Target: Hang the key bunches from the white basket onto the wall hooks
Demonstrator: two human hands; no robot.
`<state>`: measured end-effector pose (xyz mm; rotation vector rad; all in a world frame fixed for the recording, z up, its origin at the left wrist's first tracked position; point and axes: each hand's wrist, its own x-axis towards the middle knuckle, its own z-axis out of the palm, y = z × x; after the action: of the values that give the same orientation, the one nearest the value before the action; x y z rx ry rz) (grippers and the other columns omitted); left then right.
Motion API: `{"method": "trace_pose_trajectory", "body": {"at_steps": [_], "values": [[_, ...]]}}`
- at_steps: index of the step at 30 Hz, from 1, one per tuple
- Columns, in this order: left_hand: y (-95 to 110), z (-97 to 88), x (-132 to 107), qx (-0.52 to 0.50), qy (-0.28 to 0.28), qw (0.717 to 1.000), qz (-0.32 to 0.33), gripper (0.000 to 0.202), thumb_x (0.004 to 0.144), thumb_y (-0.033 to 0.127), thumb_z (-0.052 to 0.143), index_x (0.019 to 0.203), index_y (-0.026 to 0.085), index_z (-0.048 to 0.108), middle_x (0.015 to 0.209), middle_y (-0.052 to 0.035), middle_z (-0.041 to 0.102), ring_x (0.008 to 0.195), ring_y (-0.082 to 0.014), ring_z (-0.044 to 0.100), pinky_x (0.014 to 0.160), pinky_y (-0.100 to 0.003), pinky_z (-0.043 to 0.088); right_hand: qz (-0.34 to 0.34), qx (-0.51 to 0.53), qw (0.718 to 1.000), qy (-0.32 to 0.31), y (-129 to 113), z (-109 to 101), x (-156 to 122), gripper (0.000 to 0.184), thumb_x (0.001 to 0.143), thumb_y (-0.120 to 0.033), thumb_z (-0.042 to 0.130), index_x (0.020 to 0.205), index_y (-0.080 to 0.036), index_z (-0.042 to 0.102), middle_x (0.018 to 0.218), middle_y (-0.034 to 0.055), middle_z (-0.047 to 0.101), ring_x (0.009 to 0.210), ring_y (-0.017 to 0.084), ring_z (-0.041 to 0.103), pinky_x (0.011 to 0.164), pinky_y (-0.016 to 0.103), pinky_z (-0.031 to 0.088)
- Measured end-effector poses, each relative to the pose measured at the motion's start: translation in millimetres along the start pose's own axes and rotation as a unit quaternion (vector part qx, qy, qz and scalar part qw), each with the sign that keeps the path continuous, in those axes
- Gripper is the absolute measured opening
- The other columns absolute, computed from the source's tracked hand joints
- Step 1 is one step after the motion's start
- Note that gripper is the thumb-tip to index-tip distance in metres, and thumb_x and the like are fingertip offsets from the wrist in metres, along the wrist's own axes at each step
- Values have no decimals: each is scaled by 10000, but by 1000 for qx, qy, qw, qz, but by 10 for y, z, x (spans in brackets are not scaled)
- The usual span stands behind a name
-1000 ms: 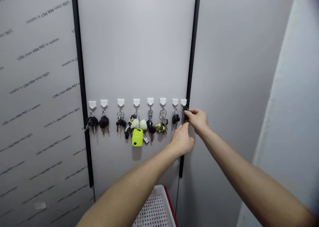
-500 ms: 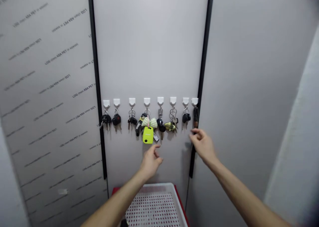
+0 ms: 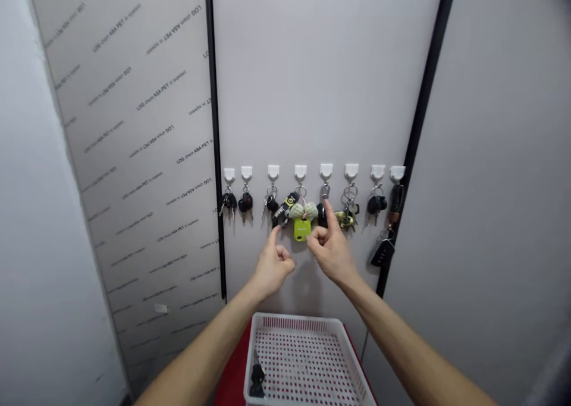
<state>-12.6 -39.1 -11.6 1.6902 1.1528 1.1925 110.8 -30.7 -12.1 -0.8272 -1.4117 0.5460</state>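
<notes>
My right hand (image 3: 334,251) is raised in front of the key row, its index finger stretched up beside the clip of a black key set (image 3: 320,214) that it partly hides. Its thumb is close to a lime-green key fob (image 3: 302,229) hung with a pale checked bow (image 3: 304,210); I cannot tell whether it touches. Lower and to the left, my left hand (image 3: 272,267) points its index finger up at a bunch with a black and yellow tag (image 3: 286,207). Thumb and index stand apart on both hands, with nothing seen in either.
White adhesive hooks (image 3: 273,172) line the wall panel, with several key sets on them. At the far right hangs a black car key (image 3: 382,252) on a dark strap. Below, a white perforated basket (image 3: 358,367) on something red holds a black key (image 3: 257,375).
My right hand has moved left from the rightmost hook to the middle keys. The car key on the dark strap now shows fully. My view has shifted left, revealing more of the basket.
</notes>
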Motion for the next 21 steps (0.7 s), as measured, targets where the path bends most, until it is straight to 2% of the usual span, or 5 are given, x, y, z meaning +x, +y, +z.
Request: {"method": "trace_pose_trajectory", "body": {"at_steps": [3,6,11,17,21], "values": [[79,-44,4,-34,12,997,67,748,566,70,457,1197,188,71,499,77,364,456,-43,325,479,-176,294,-4,2,1000,-1,41,22,-24,714,615,-139,421,1217,-185,40,471,-86,362,410,54,328,436,192,320],[283,-119,-8,-58,33,989,136,775,586,78,451,1197,236,1,494,82,345,445,-41,311,481,-181,304,-45,28,998,16,-140,0,-19,737,616,-138,425,1215,-210,1,475,-83,369,413,63,346,433,205,333],[521,-162,-39,-44,49,983,173,790,586,84,463,1195,271,-4,499,77,367,435,-46,321,476,-194,326,-71,51,996,15,-386,8,-27,746,623,-163,436,1208,-241,-21,527,-61,437,407,70,364,426,222,347],[556,-91,-59,-4,26,973,228,766,618,62,437,1194,266,-24,514,71,369,439,-48,343,456,-182,325,-62,68,996,3,-397,54,-57,761,621,-175,448,1209,-241,-31,511,-67,435,407,72,364,426,223,343],[517,-234,32,52,64,969,234,722,629,95,447,1194,244,22,545,63,402,470,-50,387,496,-184,354,-41,48,998,21,-346,30,-12,713,624,-176,451,1211,-236,50,532,-58,449,413,71,376,448,239,363]]}}
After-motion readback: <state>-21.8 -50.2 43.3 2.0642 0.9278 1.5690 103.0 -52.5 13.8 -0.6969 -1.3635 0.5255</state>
